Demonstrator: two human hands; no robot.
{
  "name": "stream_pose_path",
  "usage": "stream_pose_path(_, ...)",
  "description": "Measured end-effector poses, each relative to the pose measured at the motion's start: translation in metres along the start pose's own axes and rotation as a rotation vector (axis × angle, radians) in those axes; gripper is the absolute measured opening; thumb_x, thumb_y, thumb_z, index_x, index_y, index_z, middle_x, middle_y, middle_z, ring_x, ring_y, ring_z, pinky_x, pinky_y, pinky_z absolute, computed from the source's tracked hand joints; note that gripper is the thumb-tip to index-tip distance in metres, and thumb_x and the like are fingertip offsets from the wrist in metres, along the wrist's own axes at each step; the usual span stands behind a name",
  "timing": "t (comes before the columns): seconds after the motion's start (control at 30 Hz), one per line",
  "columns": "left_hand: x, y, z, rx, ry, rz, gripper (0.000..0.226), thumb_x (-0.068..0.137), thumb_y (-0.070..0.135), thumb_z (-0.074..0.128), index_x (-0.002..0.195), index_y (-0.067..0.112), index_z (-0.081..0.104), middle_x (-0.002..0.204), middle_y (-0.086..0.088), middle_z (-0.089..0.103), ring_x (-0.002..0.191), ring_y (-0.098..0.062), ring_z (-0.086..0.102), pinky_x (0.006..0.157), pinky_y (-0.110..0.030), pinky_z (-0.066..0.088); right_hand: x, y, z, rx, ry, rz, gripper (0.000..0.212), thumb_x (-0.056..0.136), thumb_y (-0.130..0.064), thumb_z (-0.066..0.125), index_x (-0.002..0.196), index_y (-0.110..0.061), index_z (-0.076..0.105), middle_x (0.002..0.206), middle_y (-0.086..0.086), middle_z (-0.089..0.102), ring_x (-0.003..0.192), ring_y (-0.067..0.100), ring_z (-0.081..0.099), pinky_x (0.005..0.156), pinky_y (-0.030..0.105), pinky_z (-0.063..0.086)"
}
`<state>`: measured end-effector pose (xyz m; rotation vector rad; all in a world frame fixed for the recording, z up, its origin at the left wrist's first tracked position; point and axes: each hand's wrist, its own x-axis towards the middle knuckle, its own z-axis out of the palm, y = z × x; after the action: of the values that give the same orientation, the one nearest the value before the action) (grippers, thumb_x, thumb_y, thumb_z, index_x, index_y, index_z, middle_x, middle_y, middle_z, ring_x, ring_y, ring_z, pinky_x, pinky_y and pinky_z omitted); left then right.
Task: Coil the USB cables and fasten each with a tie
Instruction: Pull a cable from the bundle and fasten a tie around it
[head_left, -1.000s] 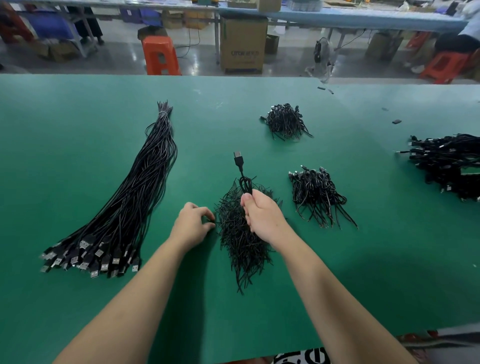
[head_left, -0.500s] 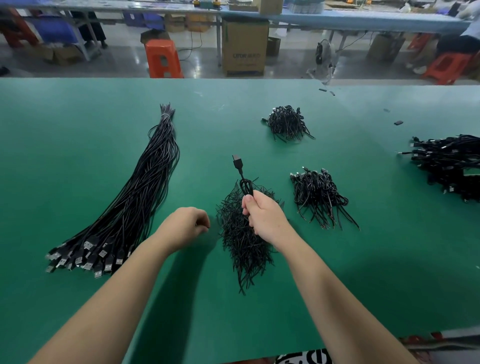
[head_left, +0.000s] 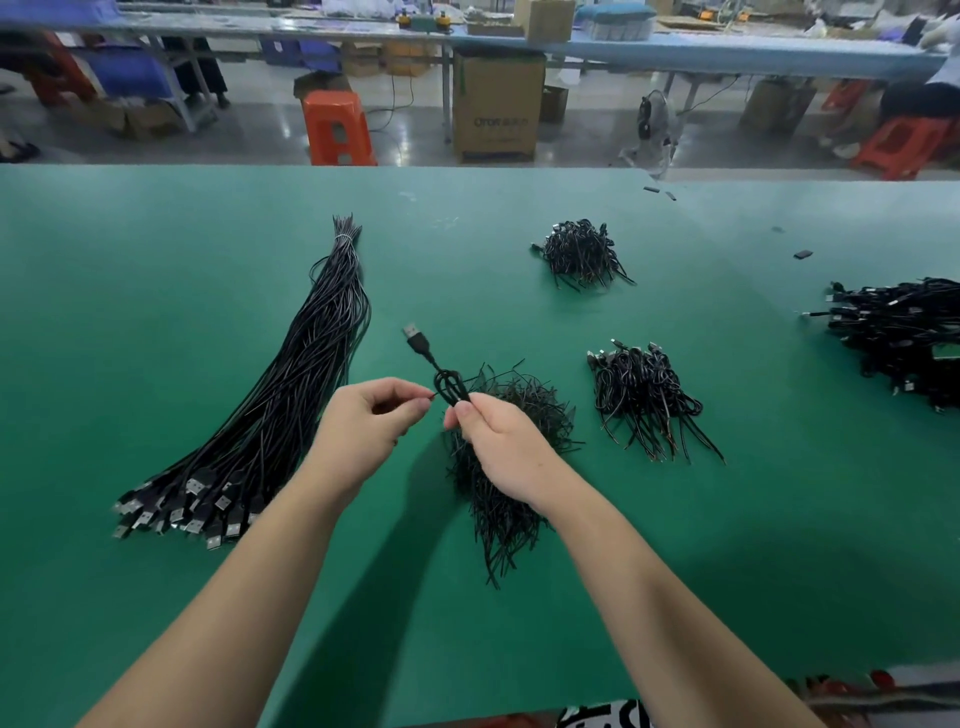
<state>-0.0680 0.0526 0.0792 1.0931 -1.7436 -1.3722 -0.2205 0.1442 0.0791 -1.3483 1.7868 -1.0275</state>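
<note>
left hand (head_left: 366, 423) risen off table, pinching tie beside coiled cable (head_left: 450, 388), right hand (head_left: 498, 441) still gripping it

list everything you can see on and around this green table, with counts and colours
table: one, green, fills the foreground
straight cable bundle: one, black with silver plugs, left on the table
coiled cable: one, black, held above the table by the right hand, plug pointing up and left
tie pile: one, black, under the right hand
finished cable heaps: three, black, centre right, far centre and right edge
stool: one nearby, orange, on the floor beyond the table
cardboard box: one, brown, under the far bench
fan: one, dark, on the floor
left hand: pinches something small beside the coil, probably a tie
right hand: grips the coil
</note>
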Motion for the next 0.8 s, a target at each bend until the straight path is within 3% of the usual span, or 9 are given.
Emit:
stream_pose_path(0.13,-0.010,0.009,0.010,-0.055,-0.007,0.029,0.013,0.089,0.012,0.072,0.080,0.019,0.078,0.064,-0.007,0.057,0.061,-0.016,0.040,0.051,-0.027,0.031,-0.001,-0.002,0.012,0.152,-0.044,0.005,0.025,0.108,-0.030,0.038,0.093,-0.021,0.056,0.073,-0.006,0.043,0.061,0.011,0.037,0.062,0.033,0.032)
stream_pose_path(0.27,-0.012,0.008,0.009,-0.067,-0.030,0.004,0.010,0.089,0.013,0.072,0.082,0.018,0.078,0.066,-0.007,0.053,0.064,-0.019,0.038,0.057,-0.030,0.030,-0.003,-0.002,0.010,0.263,-0.059,0.036,0.027,0.108,-0.027,0.038,0.122,-0.014,0.058,0.070,-0.010,0.039,0.054,0.004,0.032,0.050,0.019,0.028)
stream_pose_path(0.37,-0.015,0.007,0.011,-0.023,-0.045,0.013,0.014,0.089,0.011,0.073,0.080,0.021,0.078,0.063,0.001,0.059,0.061,-0.015,0.042,0.058,-0.030,0.033,-0.004,-0.003,0.010,0.300,-0.033,0.055,0.031,0.109,-0.025,0.038,0.108,0.004,0.050,0.067,-0.009,0.036,0.050,0.003,0.029,0.046,0.015,0.025)
stream_pose_path(0.5,-0.016,0.007,0.012,0.168,-0.029,0.075,0.016,0.088,0.015,0.074,0.077,0.026,0.076,0.057,0.014,0.060,0.051,-0.006,0.044,0.054,-0.022,0.035,-0.002,-0.002,0.012,0.295,-0.015,0.068,0.033,0.109,-0.025,0.039,0.094,0.003,0.046,0.068,-0.006,0.033,0.053,0.007,0.026,0.049,0.021,0.023)
stream_pose_path(0.6,-0.022,0.008,0.015,0.505,0.103,0.290,0.009,0.086,0.015,0.074,0.084,0.024,0.074,0.074,0.013,0.061,0.064,-0.003,0.055,0.063,-0.020,0.044,-0.002,-0.001,0.013,0.299,0.020,0.095,0.030,0.108,-0.027,0.040,0.083,-0.012,0.046,0.067,-0.005,0.034,0.054,0.009,0.026,0.051,0.026,0.022)
stream_pose_path(0.7,-0.029,0.009,0.016,0.793,0.236,0.600,0.004,0.086,0.013,0.074,0.086,0.013,0.070,0.083,0.000,0.058,0.070,-0.021,0.056,0.060,-0.032,0.046,-0.001,-0.003,0.013,0.421,0.016,0.166,0.030,0.108,-0.027,0.040,0.080,-0.017,0.046,0.065,-0.005,0.035,0.047,0.007,0.025,0.044,0.021,0.021)
stream_pose_path(0.8,-0.028,0.008,0.009,0.949,0.195,0.980,0.007,0.086,0.000,0.069,0.088,0.007,0.069,0.095,-0.009,0.064,0.090,-0.031,0.061,0.073,-0.039,0.050,-0.001,-0.005,0.008,0.566,-0.089,0.231,0.033,0.108,-0.027,0.041,0.076,-0.020,0.044,0.062,-0.004,0.033,0.045,0.007,0.019,0.038,0.020,0.015)
